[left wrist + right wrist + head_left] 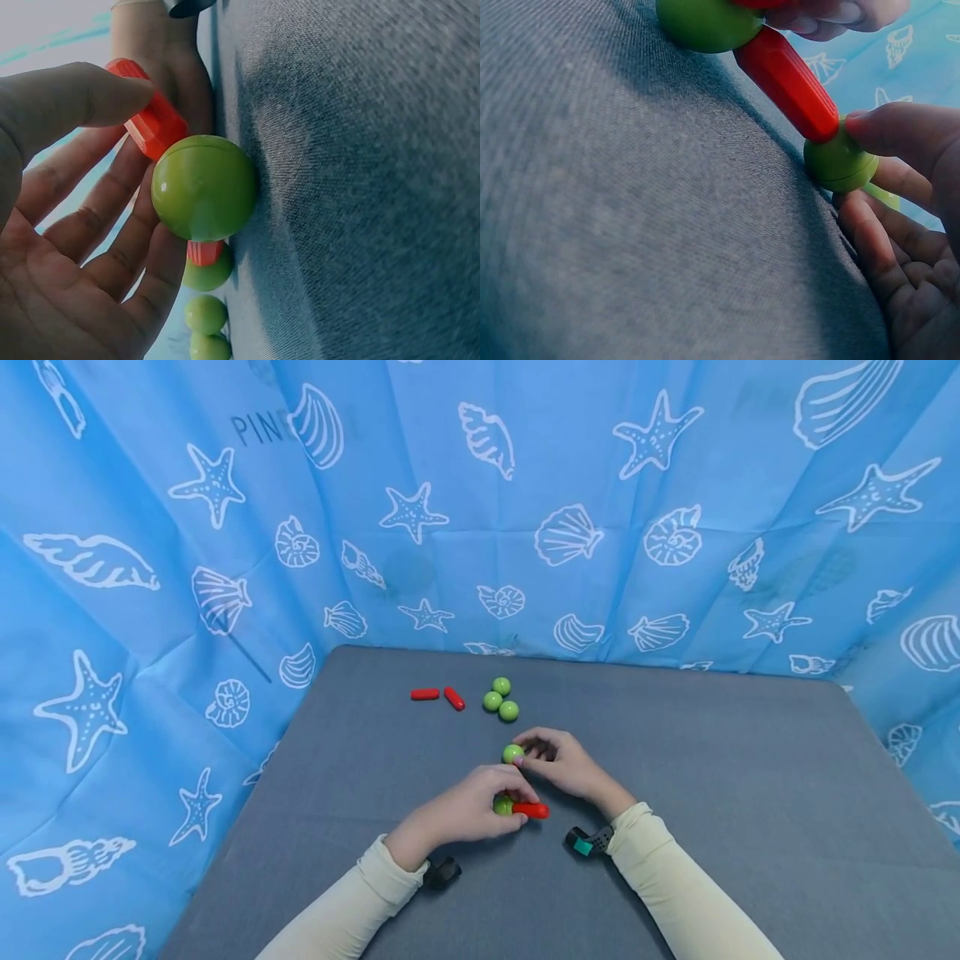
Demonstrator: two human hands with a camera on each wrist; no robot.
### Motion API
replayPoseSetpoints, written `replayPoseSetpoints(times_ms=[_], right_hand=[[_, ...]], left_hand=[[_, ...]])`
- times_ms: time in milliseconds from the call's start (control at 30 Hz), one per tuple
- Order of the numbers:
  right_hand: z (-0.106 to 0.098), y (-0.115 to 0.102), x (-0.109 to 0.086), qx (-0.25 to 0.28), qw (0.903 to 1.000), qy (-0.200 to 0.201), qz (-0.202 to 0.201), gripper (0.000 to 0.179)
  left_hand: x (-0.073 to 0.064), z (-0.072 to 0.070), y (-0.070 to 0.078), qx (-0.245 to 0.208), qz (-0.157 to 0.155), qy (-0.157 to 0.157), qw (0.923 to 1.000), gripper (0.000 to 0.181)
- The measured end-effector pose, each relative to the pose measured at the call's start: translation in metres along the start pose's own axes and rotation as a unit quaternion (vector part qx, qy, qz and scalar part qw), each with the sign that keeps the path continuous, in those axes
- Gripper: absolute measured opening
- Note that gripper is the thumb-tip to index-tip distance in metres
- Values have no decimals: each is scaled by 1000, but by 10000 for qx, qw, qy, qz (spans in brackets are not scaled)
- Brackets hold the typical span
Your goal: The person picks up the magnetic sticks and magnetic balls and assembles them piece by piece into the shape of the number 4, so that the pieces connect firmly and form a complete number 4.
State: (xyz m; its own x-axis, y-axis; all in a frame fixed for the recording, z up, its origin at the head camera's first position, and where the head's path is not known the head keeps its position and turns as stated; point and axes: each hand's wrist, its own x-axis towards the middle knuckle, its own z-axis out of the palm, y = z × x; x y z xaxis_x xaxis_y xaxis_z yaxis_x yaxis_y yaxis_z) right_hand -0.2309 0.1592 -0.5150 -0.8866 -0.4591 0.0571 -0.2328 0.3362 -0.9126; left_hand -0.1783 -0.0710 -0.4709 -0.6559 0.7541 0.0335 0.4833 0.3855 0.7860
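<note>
My left hand [474,802] pinches a red rod [531,810] between thumb and fingers. One end of that rod meets a green ball [202,187], low over the table cloth. In the right wrist view a second red rod [789,84] runs from this near ball to another green ball [840,161]; in the head view the left hand hides that rod. My right hand [568,767] grips the far ball, its thumb [900,133] on one side and fingers beneath and behind.
Three loose green balls [492,701] lie grouped farther back on the grey table [712,760]. To their left are two loose red rods [425,694]. A blue curtain [450,552] with shell prints hangs behind the table. A dark wrist strap [590,841] sits by the right cuff.
</note>
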Motion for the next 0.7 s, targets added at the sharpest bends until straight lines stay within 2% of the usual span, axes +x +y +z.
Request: replayPoseSetpoints(times_ms=[233, 467, 600, 700], right_hand=[[0, 0, 0, -20, 10000, -6, -60, 29], [0, 1, 0, -34, 9999, 65, -103, 28], [0, 1, -1, -76, 9999, 63, -83, 28], [0, 0, -1, -116, 9999, 36, -67, 28]], left_hand=[[1, 2, -1, 21, 34, -18, 10000, 26], [0, -1, -5, -306, 200, 303, 9989, 21], [-1, -6, -11, -407, -62, 657, 9970, 17], [-2, -9, -16, -513, -466, 1021, 9924, 10]])
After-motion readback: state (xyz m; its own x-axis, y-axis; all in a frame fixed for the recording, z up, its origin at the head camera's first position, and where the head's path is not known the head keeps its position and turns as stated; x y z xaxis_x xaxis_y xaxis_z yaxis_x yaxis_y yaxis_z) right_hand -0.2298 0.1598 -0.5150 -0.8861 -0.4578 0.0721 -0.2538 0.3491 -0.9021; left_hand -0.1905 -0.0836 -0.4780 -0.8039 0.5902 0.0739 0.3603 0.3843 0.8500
